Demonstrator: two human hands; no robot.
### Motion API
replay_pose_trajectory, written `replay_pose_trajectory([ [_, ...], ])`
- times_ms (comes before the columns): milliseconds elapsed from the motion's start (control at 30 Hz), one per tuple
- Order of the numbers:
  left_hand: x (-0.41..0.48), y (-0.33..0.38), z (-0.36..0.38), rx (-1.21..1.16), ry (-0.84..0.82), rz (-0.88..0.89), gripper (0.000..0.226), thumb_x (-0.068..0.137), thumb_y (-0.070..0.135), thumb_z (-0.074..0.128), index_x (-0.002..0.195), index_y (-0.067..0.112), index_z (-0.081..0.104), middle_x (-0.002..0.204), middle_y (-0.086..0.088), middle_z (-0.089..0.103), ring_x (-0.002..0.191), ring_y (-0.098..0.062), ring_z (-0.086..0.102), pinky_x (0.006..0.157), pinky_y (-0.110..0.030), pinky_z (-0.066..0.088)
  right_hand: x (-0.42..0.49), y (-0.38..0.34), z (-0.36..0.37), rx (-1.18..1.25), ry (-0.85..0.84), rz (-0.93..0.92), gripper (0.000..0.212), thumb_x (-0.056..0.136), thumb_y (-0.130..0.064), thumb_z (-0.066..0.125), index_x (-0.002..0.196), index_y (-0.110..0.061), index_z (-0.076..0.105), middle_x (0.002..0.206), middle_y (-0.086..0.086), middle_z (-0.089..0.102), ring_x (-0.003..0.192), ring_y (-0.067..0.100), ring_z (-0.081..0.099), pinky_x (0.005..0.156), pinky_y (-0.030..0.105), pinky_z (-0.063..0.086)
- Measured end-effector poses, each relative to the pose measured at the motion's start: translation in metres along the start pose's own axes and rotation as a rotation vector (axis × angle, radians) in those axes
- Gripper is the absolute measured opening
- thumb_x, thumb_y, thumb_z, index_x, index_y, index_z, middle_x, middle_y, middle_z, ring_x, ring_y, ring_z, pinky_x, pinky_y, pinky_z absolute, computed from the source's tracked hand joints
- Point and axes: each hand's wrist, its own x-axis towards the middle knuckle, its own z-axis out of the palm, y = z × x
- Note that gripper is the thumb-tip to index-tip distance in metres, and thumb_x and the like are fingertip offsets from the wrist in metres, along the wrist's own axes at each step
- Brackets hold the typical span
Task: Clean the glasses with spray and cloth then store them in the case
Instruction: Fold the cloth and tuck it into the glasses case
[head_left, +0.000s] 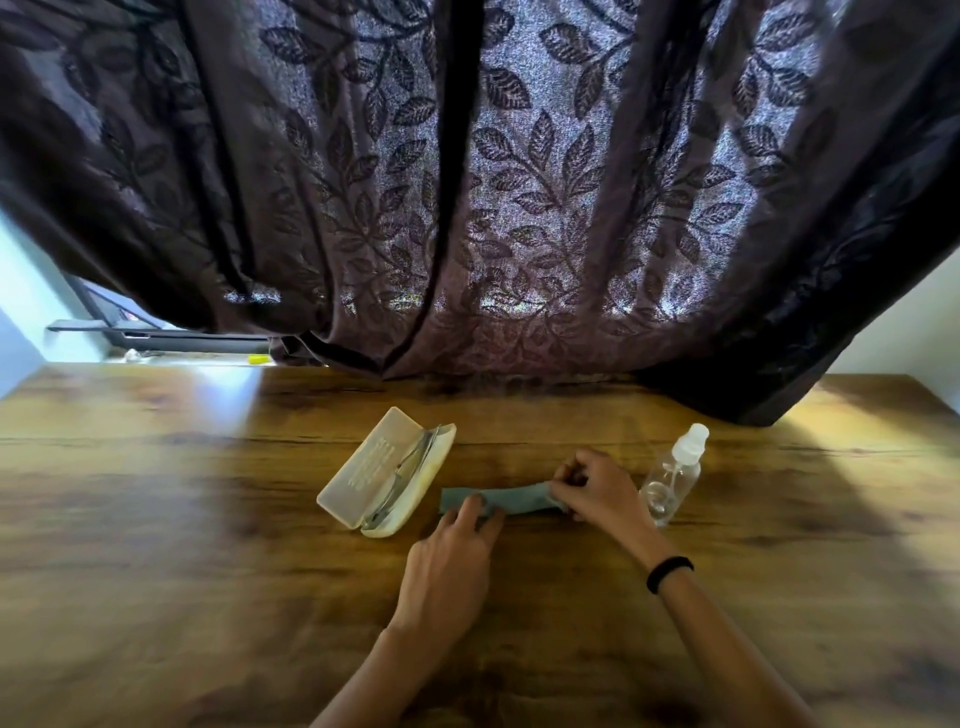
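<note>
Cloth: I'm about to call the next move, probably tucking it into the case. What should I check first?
1. Glasses lie inside the case: ok.
2. Case lid open, so there is room to put things in: ok.
3. Cloth folded into a narrow strip on the table: ok.
4. Strip short enough to fit the case: cannot tell.
5. Both hands have the cloth, left hand holding its left part, right hand pinching its right end: ok.
6. Spray bottle upright, beside the right hand: ok.
</note>
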Motion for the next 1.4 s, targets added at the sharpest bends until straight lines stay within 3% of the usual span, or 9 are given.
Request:
replay_pose_trajectory([
  [100, -0.009, -0.004, -0.005, -0.026, 0.058, -0.031, 0.046, 0.094, 0.023, 0.044, 0.137, 0.031, 0.030, 0.141, 0.001, 0.030, 0.119, -0.016, 0.044, 0.082, -0.029, 0.052, 0.001, -0.019, 0.006, 0.155, -0.036, -0.005, 0.015, 0.079, -0.019, 0.070, 0.077, -0.015, 0.056, 0.070, 0.000, 0.062, 0.056, 0.010, 0.064, 0.051, 0.021, 0.055],
  [200, -0.017, -0.009, -0.009, -0.044, 0.114, -0.058, 0.040, 0.093, 0.026, 0.044, 0.132, 0.033, 0.039, 0.136, 0.006, 0.039, 0.108, -0.009, 0.049, 0.074, -0.023, 0.051, 0.003, -0.040, 0.020, 0.199, -0.063, -0.037, 0.016, 0.078, -0.024, 0.072, 0.079, -0.014, 0.059, 0.067, 0.000, 0.065, 0.053, 0.009, 0.064, 0.055, 0.022, 0.056],
  [433, -0.020, -0.017, -0.013, -0.038, 0.131, -0.100, 0.026, 0.094, 0.028, 0.042, 0.118, 0.029, 0.053, 0.124, 0.008, 0.050, 0.100, -0.007, 0.054, 0.070, -0.022, 0.050, 0.002, -0.066, 0.060, 0.101, -0.207, -0.073, 0.017, 0.089, -0.024, 0.058, 0.094, -0.009, 0.063, 0.081, 0.003, 0.066, 0.056, 0.003, 0.060, 0.059, 0.019, 0.053],
  [500, -0.020, -0.018, -0.014, -0.037, 0.138, -0.106, 0.027, 0.094, 0.029, 0.043, 0.120, 0.030, 0.053, 0.124, 0.008, 0.050, 0.099, -0.007, 0.056, 0.072, -0.022, 0.050, 0.001, -0.064, 0.063, 0.076, -0.240, -0.091, 0.013, 0.091, -0.021, 0.055, 0.094, -0.011, 0.063, 0.080, -0.002, 0.062, 0.057, 0.003, 0.059, 0.052, 0.013, 0.052],
  [600, -0.018, -0.021, -0.015, -0.032, 0.151, -0.112, 0.030, 0.095, 0.030, 0.042, 0.123, 0.029, 0.050, 0.130, 0.006, 0.047, 0.107, -0.010, 0.054, 0.077, -0.024, 0.052, 0.002, -0.056, 0.054, 0.082, -0.143, -0.094, 0.011, 0.091, -0.019, 0.054, 0.091, -0.014, 0.063, 0.082, -0.001, 0.064, 0.058, 0.004, 0.061, 0.051, 0.013, 0.052],
  [733, -0.010, -0.022, -0.013, -0.011, 0.147, -0.106, 0.034, 0.095, 0.029, 0.040, 0.128, 0.025, 0.045, 0.139, 0.002, 0.039, 0.116, -0.014, 0.049, 0.080, -0.027, 0.053, 0.004, -0.033, 0.038, -0.116, 0.017, -0.108, 0.009, 0.089, -0.019, 0.057, 0.085, -0.014, 0.064, 0.077, -0.007, 0.060, 0.066, 0.010, 0.062, 0.067, 0.031, 0.057],
  [900, 0.000, -0.020, -0.008, 0.057, 0.105, -0.092, 0.040, 0.096, 0.026, 0.041, 0.136, 0.024, 0.035, 0.142, -0.003, 0.035, 0.118, -0.018, 0.048, 0.086, -0.030, 0.051, -0.004, -0.018, 0.041, -0.248, 0.043, -0.037, 0.021, 0.085, -0.039, 0.059, 0.079, -0.018, 0.060, 0.075, -0.005, 0.062, 0.070, 0.011, 0.059, 0.061, 0.024, 0.045],
  [1033, 0.000, -0.019, -0.005, 0.116, 0.078, -0.096, 0.040, 0.096, 0.026, 0.043, 0.135, 0.022, 0.036, 0.139, -0.005, 0.038, 0.116, -0.018, 0.050, 0.087, -0.028, 0.049, -0.008, -0.019, 0.049, -0.254, 0.034, -0.021, 0.019, 0.082, -0.041, 0.063, 0.074, -0.026, 0.054, 0.070, -0.011, 0.054, 0.067, 0.008, 0.054, 0.053, 0.020, 0.039],
  [1400, 0.000, -0.018, -0.018, -0.117, 0.246, -0.106, 0.034, 0.094, 0.032, 0.045, 0.125, 0.019, 0.050, 0.133, 0.002, 0.047, 0.101, -0.012, 0.059, 0.082, -0.026, 0.050, -0.011, -0.046, 0.035, 0.261, -0.067, -0.036, 0.013, 0.080, -0.017, 0.066, 0.071, -0.019, 0.056, 0.082, 0.000, 0.064, 0.075, 0.005, 0.060, 0.058, 0.011, 0.049],
])
